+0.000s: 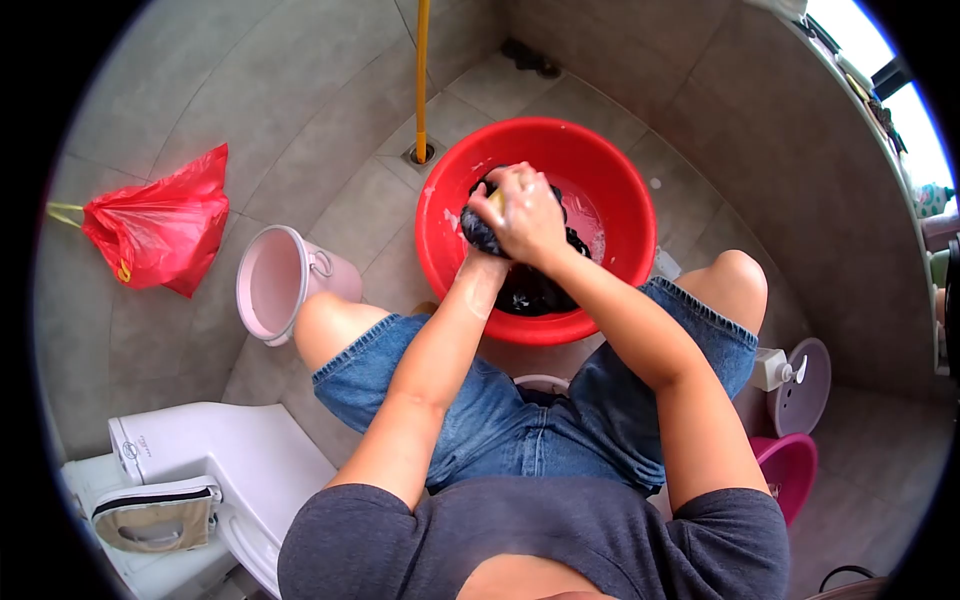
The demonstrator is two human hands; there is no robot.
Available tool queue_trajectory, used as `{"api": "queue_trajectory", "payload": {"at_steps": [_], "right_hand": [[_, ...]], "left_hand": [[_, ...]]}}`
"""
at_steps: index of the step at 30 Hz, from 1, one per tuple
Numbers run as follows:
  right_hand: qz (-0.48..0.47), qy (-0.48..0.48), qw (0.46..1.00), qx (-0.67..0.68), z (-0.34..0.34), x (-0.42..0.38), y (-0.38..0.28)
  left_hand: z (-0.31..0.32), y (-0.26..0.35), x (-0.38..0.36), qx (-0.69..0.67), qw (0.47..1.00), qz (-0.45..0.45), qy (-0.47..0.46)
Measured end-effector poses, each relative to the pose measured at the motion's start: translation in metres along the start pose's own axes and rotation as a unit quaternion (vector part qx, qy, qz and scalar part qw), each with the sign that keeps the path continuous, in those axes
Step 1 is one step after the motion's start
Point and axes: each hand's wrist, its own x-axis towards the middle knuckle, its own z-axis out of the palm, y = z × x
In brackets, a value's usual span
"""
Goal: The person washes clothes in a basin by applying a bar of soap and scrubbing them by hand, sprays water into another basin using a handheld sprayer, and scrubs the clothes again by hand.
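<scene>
A large red basin [635, 215] stands on the tiled floor between my knees, with dark wet cloth [530, 290] and some suds inside. Over its left half, my right hand [527, 212] is closed on a small yellowish thing, perhaps soap, and presses it against a bunched part of the dark cloth. Beneath that bundle is my left hand [484, 262]; the cloth and my right hand hide its fingers. White lather coats the fingers of my right hand.
Left of the basin are a pink bucket [272, 283] and a red plastic bag [165, 225]. A yellow pipe [422, 80] rises behind. The toilet [235, 450] is at lower left. A white pump bottle [772, 369] and magenta basin [800, 480] lie at right.
</scene>
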Motion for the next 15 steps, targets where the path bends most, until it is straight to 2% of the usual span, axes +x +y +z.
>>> {"api": "queue_trajectory", "payload": {"at_steps": [1,2,3,4,5,6,7,8,9,10,11,12,13,14,15], "right_hand": [[0.043,0.007,0.999,0.03,0.005,0.005,0.015],[0.177,-0.04,0.98,0.087,0.005,0.013,0.029],[0.308,-0.085,0.937,0.143,0.004,0.017,0.038],[0.307,-0.096,0.935,0.147,-0.009,0.015,0.022],[0.274,-0.095,0.949,0.122,-0.019,0.008,0.0],[0.144,-0.043,0.986,0.077,-0.022,0.0,-0.018],[0.013,0.007,0.999,0.029,-0.023,-0.009,-0.035],[-0.12,0.057,0.991,-0.019,-0.023,-0.012,-0.043],[-0.245,0.021,0.965,-0.095,-0.023,-0.007,-0.023],[-0.15,0.026,0.987,-0.043,-0.014,-0.004,-0.01],[-0.055,0.031,0.998,0.01,-0.005,-0.003,0.003],[0.044,0.036,0.996,0.064,0.0,0.0,0.014],[0.235,-0.001,0.969,0.076,-0.002,0.008,0.027],[0.326,0.004,0.924,0.202,0.017,0.011,0.07],[0.407,0.008,0.854,0.323,0.038,0.01,0.105]], "left_hand": [[0.006,0.0,-0.002,0.005,0.994,-0.035,0.104],[0.014,-0.003,-0.001,0.054,0.984,-0.011,0.168],[0.022,-0.006,0.0,0.105,0.967,0.011,0.231],[0.019,-0.001,-0.001,0.05,0.986,-0.009,0.159],[0.015,0.004,-0.002,-0.002,0.995,-0.037,0.089],[0.011,0.007,-0.004,-0.021,0.998,-0.037,0.049],[0.011,0.007,-0.006,-0.041,0.998,-0.037,0.011],[0.01,0.005,-0.01,0.075,0.993,0.006,0.086],[0.009,0.004,-0.013,0.193,0.966,0.029,0.169],[0.003,0.007,-0.008,0.085,0.994,-0.008,0.07],[-0.001,0.011,-0.001,-0.023,0.998,-0.046,-0.03],[0.013,0.01,-0.003,0.027,0.993,-0.033,0.107],[0.022,0.007,0.001,0.002,0.982,0.013,0.188],[0.021,0.011,0.002,0.036,0.978,-0.004,0.204],[0.021,0.015,0.003,0.07,0.973,-0.021,0.218]]}}
